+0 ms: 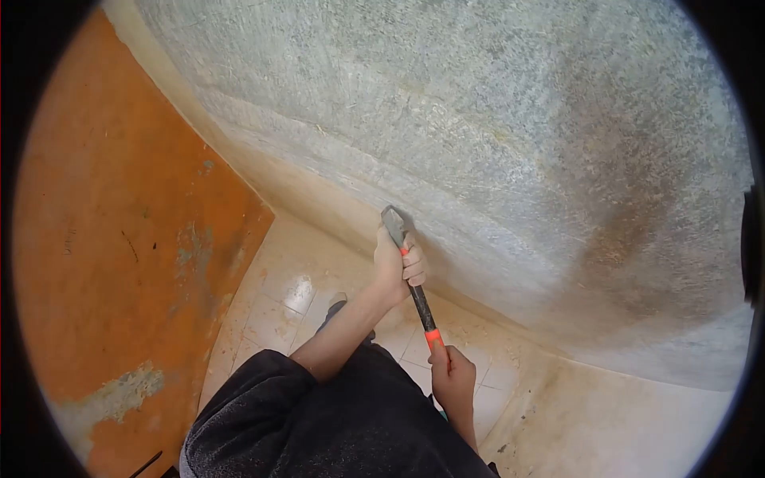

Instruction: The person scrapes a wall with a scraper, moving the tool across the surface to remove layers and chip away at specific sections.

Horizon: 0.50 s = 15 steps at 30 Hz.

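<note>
A long-handled scraper (422, 307) with a black shaft and orange-red bands slants up toward the wall. Its grey metal head (391, 221) is right at the lower part of the rough grey-white wall (478, 119). High on the shaft, just below the head, my left hand (390, 261) is wrapped around it. My right hand (454, 378) grips the lower end by the orange-red band. Thin scratches and scrape marks cover the wall surface around the head.
An orange panel (119, 199) with worn, peeled patches stands on the left. Below lies a tiled floor (275, 319) scattered with small debris, with a shoe (338, 300) on it. A pale, stained wall (606, 422) meets the grey one at lower right.
</note>
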Motion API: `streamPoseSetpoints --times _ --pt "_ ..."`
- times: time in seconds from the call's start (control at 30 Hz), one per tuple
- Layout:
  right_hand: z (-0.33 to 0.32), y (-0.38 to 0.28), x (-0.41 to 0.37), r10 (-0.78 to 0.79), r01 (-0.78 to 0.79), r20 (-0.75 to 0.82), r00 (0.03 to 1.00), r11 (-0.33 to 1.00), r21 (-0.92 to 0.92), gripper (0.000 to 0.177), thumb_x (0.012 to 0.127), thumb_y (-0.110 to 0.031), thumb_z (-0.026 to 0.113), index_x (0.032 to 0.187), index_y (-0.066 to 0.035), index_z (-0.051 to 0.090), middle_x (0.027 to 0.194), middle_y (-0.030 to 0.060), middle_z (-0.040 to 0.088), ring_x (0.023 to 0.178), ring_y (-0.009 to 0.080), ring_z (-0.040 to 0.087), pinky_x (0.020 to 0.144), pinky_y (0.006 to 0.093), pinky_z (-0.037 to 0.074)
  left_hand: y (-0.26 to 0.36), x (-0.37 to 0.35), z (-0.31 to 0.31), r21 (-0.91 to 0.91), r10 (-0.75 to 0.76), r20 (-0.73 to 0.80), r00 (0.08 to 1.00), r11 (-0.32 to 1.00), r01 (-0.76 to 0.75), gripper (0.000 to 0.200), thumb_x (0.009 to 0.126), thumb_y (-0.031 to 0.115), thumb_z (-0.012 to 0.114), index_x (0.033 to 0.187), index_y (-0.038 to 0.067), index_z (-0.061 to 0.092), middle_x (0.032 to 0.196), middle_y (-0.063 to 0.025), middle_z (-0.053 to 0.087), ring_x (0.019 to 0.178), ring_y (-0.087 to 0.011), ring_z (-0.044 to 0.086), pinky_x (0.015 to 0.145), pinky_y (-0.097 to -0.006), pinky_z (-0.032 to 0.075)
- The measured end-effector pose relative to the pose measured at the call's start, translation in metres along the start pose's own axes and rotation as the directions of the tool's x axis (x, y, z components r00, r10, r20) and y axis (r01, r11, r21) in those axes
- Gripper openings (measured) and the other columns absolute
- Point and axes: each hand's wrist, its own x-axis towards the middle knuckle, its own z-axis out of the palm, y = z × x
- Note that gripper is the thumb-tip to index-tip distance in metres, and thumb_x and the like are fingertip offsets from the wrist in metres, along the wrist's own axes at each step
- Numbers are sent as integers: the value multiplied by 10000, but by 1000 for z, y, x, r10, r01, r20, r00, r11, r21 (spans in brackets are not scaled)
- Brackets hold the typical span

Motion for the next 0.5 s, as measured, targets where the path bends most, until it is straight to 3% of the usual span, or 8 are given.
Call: streamPoseSetpoints --times 0.07,0.1,0.13,0.27,0.33,0.47,0.5 --pt "-14 0 -13 -23 29 -73 997 996 82 338 948 -271 585 757 5 634 581 157 585 492 263 585 493 365 426 -8 -14 25 -43 -46 -44 998 998 44 516 986 585 235 691 193 398 472 55 207 350 -111 174 355 -301 185" --pt "-19 2 -18 77 -71 -50 996 992 108 326 947 -271 585 773 0 636 578 152 583 490 264 585 492 362 426 -15 -17 32 -25 -61 -21 998 998 60 510 983 583 248 686 195 397 469 54 204 348 -114 181 353 -304 184" --pt "-19 3 -16 76 -71 -46 996 992 103 326 947 -271 585 773 0 636 578 152 583 490 264 585 492 362 426 -14 -17 31 -31 -59 -23 998 998 58 510 983 583 248 686 195 397 469 54 204 348 -114 181 353 -304 184" --pt "-14 -10 -6 -73 72 -16 997 996 -47 307 950 -258 584 813 7 654 576 131 590 485 221 573 498 337 427 5 -8 14 -88 -10 8 1000 996 10 507 986 566 260 670 192 392 462 58 202 344 -103 188 350 -300 180" --pt "-17 -16 -11 -14 14 -7 1000 994 111 294 949 -246 577 807 4 641 584 159 575 496 272 578 499 352 426 7 -8 14 -77 2 78 997 997 4 489 992 537 261 669 193 391 462 64 203 340 -96 182 345 -285 175" --pt "-20 3 -24 101 -100 -8 995 991 87 294 955 -249 568 823 2 642 602 169 581 513 282 587 508 353 432 -10 -20 29 -45 -115 80 990 992 119 546 982 593 200 664 182 368 466 64 197 346 -100 179 358 -273 153" --pt "-9 -4 -15 -18 22 -42 999 995 98 312 968 -240 558 813 21 631 567 97 524 508 179 508 495 310 384 -3 -15 20 -80 -65 51 997 994 69 505 989 551 234 669 189 380 463 64 205 339 -100 187 349 -274 165"
